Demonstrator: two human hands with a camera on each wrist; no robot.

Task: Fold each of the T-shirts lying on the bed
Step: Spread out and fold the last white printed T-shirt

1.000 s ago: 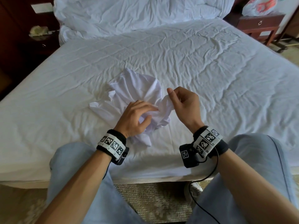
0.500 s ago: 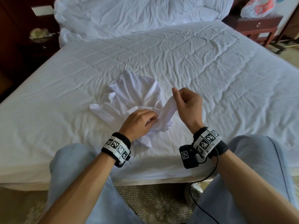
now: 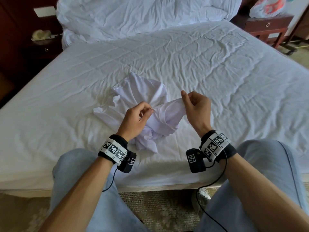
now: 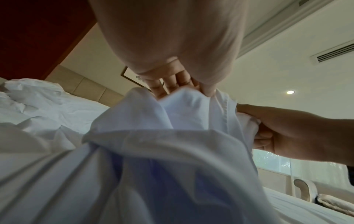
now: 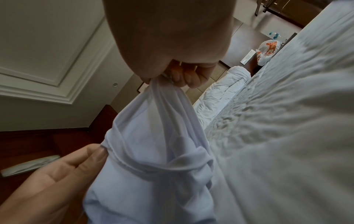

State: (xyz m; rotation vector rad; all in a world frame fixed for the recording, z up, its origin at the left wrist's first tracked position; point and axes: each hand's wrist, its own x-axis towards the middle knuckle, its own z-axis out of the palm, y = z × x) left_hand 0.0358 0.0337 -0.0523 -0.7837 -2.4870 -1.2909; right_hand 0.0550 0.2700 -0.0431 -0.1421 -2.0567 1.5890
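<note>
A crumpled white T-shirt (image 3: 142, 91) lies bunched near the front edge of the bed (image 3: 217, 72). My left hand (image 3: 148, 112) pinches a hemmed edge of the shirt between thumb and fingers. My right hand (image 3: 184, 101) pinches the same edge further right, lifted a little above the sheet. The cloth stretches in a short band between both hands. In the left wrist view the T-shirt (image 4: 172, 151) fills the frame below my left hand (image 4: 203, 92). In the right wrist view the T-shirt (image 5: 153, 144) hangs from my right hand (image 5: 162, 80).
A rumpled white duvet (image 3: 142, 15) is piled at the head of the bed. Dark wooden nightstands stand at the left (image 3: 41, 46) and right (image 3: 267, 29), the right one bearing a plastic bag (image 3: 267, 5). My knees in light jeans (image 3: 80, 173) are at the bed's front edge.
My left hand has gone from resting in the bunched cloth to pinching its edge. Both hands have drawn apart and lifted, pulling the edge taut between them.
</note>
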